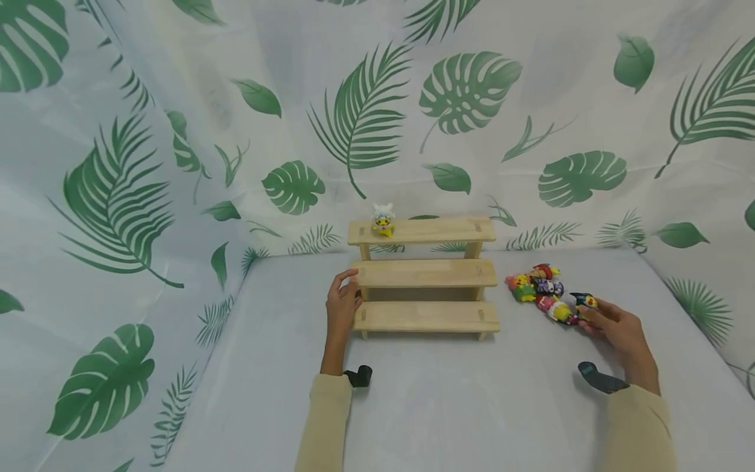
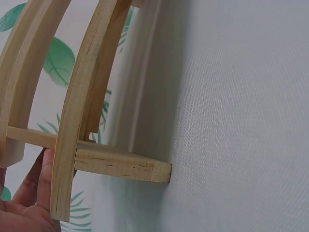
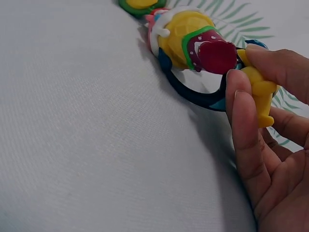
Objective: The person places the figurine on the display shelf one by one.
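Observation:
My left hand [image 1: 342, 303] grips the left end of the middle board of a three-step wooden display stand [image 1: 425, 273]. In the left wrist view, its fingers [image 2: 44, 181] lie beside the stand's side support. With thumb and fingertips, my right hand [image 1: 619, 334] pinches a small yellow figurine [image 3: 260, 92] that has a dark blue curved part. This figurine overlaps a figurine with a yellow body and dark red base [image 3: 193, 41] in the right wrist view. Several colourful figurines [image 1: 554, 308] lie grouped right of the stand.
On the top step, near its left end, stands a yellow figurine with a white top [image 1: 383, 221]. The white tabletop [image 1: 448, 400] extends in front of the stand. Leaf-printed white sheets [image 1: 377, 98] hang behind and at the sides.

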### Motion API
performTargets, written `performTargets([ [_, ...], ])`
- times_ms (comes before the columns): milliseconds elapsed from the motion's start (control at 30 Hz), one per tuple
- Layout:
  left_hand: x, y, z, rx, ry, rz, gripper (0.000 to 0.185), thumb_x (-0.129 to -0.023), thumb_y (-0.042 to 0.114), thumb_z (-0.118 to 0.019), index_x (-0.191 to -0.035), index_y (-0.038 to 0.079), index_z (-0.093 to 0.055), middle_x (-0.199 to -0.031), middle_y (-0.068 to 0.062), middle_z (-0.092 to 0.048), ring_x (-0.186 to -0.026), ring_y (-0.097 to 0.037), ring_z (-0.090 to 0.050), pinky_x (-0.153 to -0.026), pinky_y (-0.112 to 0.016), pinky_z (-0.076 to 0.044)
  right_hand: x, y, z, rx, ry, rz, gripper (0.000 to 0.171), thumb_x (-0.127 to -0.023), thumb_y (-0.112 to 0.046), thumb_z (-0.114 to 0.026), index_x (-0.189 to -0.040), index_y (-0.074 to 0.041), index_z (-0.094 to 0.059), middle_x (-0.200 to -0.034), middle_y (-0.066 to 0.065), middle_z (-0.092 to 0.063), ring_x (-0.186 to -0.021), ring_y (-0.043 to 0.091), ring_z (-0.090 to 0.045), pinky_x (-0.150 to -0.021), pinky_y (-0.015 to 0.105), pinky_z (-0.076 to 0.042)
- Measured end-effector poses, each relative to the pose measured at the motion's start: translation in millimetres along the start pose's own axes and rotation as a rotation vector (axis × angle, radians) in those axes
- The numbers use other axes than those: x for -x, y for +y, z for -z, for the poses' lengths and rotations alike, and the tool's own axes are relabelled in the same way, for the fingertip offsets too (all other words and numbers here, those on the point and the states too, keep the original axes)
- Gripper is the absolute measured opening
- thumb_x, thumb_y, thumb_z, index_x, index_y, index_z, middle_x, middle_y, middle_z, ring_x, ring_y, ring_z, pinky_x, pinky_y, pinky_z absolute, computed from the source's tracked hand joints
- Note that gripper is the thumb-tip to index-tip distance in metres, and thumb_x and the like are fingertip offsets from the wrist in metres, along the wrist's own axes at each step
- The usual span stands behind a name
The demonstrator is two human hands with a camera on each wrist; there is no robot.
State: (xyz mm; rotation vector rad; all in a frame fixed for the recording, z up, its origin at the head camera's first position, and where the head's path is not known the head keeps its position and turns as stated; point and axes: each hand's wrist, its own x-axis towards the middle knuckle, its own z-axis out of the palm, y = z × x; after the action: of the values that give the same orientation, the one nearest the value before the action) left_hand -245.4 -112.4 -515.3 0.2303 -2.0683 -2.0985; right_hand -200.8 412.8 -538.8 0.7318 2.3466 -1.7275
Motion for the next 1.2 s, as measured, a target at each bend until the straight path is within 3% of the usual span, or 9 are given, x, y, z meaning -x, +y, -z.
performTargets([
  [100,0.2,0.0,0.6,0.005,-0.012,-0.003,0.027,-0.098,0.038,-0.058,-0.120,0.023,-0.064,-0.092,-0.010,-0.067,-0.077,-0.016,-0.057,-0.064,-0.024,-0.050,0.7,0.8,0.9,0.011,-0.008,-0.003,0.100,-0.087,-0.052,-0.068,-0.155,-0.001,-0.016,-0.103,-0.008,-0.059,-0.071,-0.005,-0.059,-0.066,0.015,-0.052],
  [233,-0.1,0.8,0.9,-0.009,-0.016,-0.011,0.031,-0.098,0.041,-0.057,-0.122,0.022,-0.063,-0.094,-0.011,-0.067,-0.075,-0.016,-0.057,-0.063,-0.023,-0.049,1.6,-0.3,2.0,-0.012,-0.041,0.002,0.100,-0.087,-0.050,-0.068,-0.154,0.002,-0.014,-0.079,-0.030,-0.050,-0.070,-0.003,-0.059,-0.066,0.016,-0.053],
  [367,-0.4,2.3,1.0,-0.004,-0.024,-0.005,0.035,-0.098,0.042,-0.057,-0.124,0.021,-0.063,-0.099,-0.017,-0.068,-0.080,-0.020,-0.058,-0.065,-0.025,-0.050,3.7,-0.4,3.5,-0.027,-0.064,0.004,0.102,-0.088,-0.048,-0.069,-0.154,0.005,-0.012,-0.077,-0.030,-0.050,-0.070,-0.001,-0.060,-0.067,0.018,-0.054],
  [533,9.6,24.9,3.2,0.005,-0.061,0.012,0.035,-0.101,0.032,-0.055,-0.128,0.012,-0.060,-0.104,-0.030,-0.065,-0.084,-0.034,-0.057,-0.068,-0.033,-0.050,8.2,1.2,3.7,0.016,-0.084,0.038,0.101,-0.090,-0.047,-0.067,-0.153,0.007,-0.009,-0.086,-0.025,-0.054,-0.072,-0.002,-0.060,-0.068,0.018,-0.053],
  [633,14.6,33.3,4.1,-0.003,-0.066,0.018,0.032,-0.101,0.027,-0.054,-0.128,0.009,-0.060,-0.102,-0.028,-0.065,-0.083,-0.033,-0.058,-0.069,-0.034,-0.052,8.9,3.6,3.7,0.012,-0.096,0.054,0.101,-0.091,-0.046,-0.066,-0.154,0.005,-0.006,-0.085,-0.027,-0.055,-0.071,-0.001,-0.061,-0.067,0.018,-0.053],
  [733,15.0,32.4,4.2,-0.004,-0.061,0.019,0.032,-0.101,0.026,-0.054,-0.128,0.009,-0.060,-0.100,-0.026,-0.066,-0.081,-0.029,-0.058,-0.069,-0.034,-0.053,8.1,7.0,3.4,-0.019,-0.106,0.071,0.100,-0.092,-0.044,-0.066,-0.155,0.002,-0.003,-0.078,-0.033,-0.053,-0.069,-0.001,-0.062,-0.065,0.018,-0.053],
  [900,14.6,31.5,4.3,0.001,-0.068,0.017,0.032,-0.102,0.027,-0.054,-0.128,0.009,-0.059,-0.099,-0.034,-0.062,-0.078,-0.034,-0.055,-0.069,-0.037,-0.051,8.8,8.1,0.9,-0.138,-0.048,0.035,0.098,-0.090,-0.045,-0.068,-0.157,-0.008,-0.006,-0.075,-0.028,-0.057,-0.063,0.002,-0.062,-0.059,0.019,-0.051],
  [1033,7.1,20.3,4.8,-0.005,-0.072,0.013,0.035,-0.102,0.029,-0.053,-0.130,0.010,-0.059,-0.102,-0.036,-0.062,-0.079,-0.034,-0.055,-0.069,-0.036,-0.051,10.8,6.0,-1.8,-0.265,0.045,-0.034,0.100,-0.087,-0.046,-0.071,-0.158,-0.017,-0.007,-0.072,-0.022,-0.056,-0.059,0.005,-0.062,-0.056,0.020,-0.050],
  [1200,0.4,3.7,2.9,-0.007,-0.049,0.010,0.037,-0.100,0.038,-0.055,-0.128,0.016,-0.060,-0.102,-0.030,-0.065,-0.078,-0.028,-0.056,-0.068,-0.031,-0.051,12.5,6.3,-3.6,-0.384,0.093,-0.035,0.098,-0.087,-0.038,-0.073,-0.158,-0.021,-0.008,-0.070,-0.023,-0.060,-0.058,0.006,-0.063,-0.056,0.019,-0.051],
])
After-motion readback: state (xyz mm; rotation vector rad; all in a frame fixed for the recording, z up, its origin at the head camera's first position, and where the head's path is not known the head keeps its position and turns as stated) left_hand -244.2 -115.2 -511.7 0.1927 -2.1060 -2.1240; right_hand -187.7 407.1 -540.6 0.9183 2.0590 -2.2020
